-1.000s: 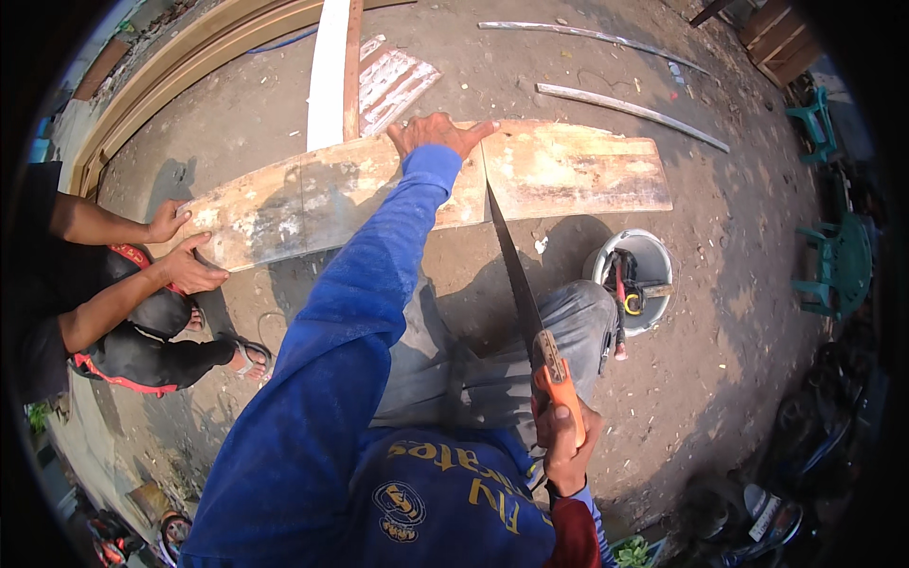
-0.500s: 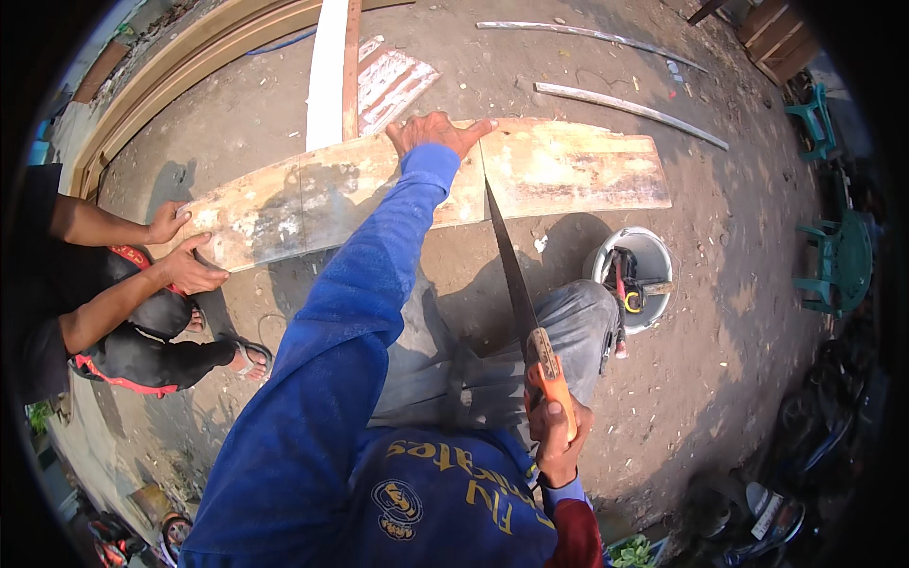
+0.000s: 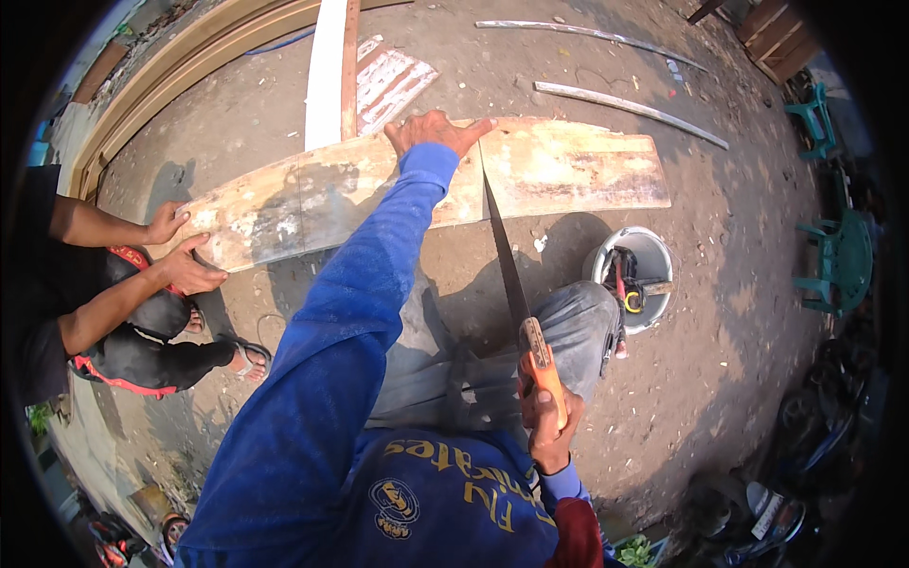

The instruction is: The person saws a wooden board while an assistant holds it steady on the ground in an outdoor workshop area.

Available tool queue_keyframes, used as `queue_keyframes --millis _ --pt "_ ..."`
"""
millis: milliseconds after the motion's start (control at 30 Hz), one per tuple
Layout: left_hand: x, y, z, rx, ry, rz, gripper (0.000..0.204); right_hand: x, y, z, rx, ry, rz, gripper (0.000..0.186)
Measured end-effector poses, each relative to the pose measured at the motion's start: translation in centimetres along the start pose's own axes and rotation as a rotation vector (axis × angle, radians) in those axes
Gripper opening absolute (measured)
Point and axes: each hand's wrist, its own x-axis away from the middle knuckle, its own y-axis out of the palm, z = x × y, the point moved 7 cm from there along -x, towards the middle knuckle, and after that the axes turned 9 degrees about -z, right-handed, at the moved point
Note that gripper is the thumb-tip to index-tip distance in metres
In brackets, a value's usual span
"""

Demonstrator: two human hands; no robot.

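A long, worn wooden board point(image 3: 578, 175) lies crosswise in front of me. My left hand point(image 3: 436, 134) grips its far edge, thumb stretched to the right near a thin line across the wood. In my right hand point(image 3: 549, 426) is the orange handle of a handsaw point(image 3: 507, 265), fingers wrapped round it. The saw's dark blade slants up to the board, its tip end at the line just right of my left hand. At the board's left end, another person's two hands point(image 3: 185, 251) hold it.
To the right of my knee stands a grey bucket point(image 3: 598, 260) with tools inside. Two pale strips point(image 3: 630, 106) and a slatted white panel point(image 3: 398, 85) lie on the ground beyond. Wooden frames point(image 3: 142, 109) are at far left, green plastic furniture point(image 3: 843, 265) at right.
My right hand and the saw have moved slightly forward and to the left, the blade pushed a little farther along the line. My left hand and the other person's hands stay put.
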Motion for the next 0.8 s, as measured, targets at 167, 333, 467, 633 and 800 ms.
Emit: queue_keyframes --millis 167,333,467,633,800 --pt "-0.2 -0.2 -0.3 -0.023 -0.004 -0.022 0.089 -12.0 3.2 1.3 -0.03 0.002 0.001 0.034" --pt "-0.2 -0.3 -1.1 -0.019 -0.043 -0.077 0.087 2.3 -0.4 0.4 -0.07 0.097 -0.009 0.041" --pt "0.2 -0.4 0.2 -0.025 -0.03 -0.077 0.086 3.6 -1.2 -0.6 0.059 0.026 0.006 0.047" --pt "0.1 -0.7 0.0 0.025 -0.03 0.004 0.089 -10.6 2.5 2.1 0.004 0.021 0.001 0.033" --pt "-0.1 -0.5 -1.2 0.062 -0.07 -0.012 0.095 1.0 0.5 0.1 -0.077 0.116 -0.01 0.032"
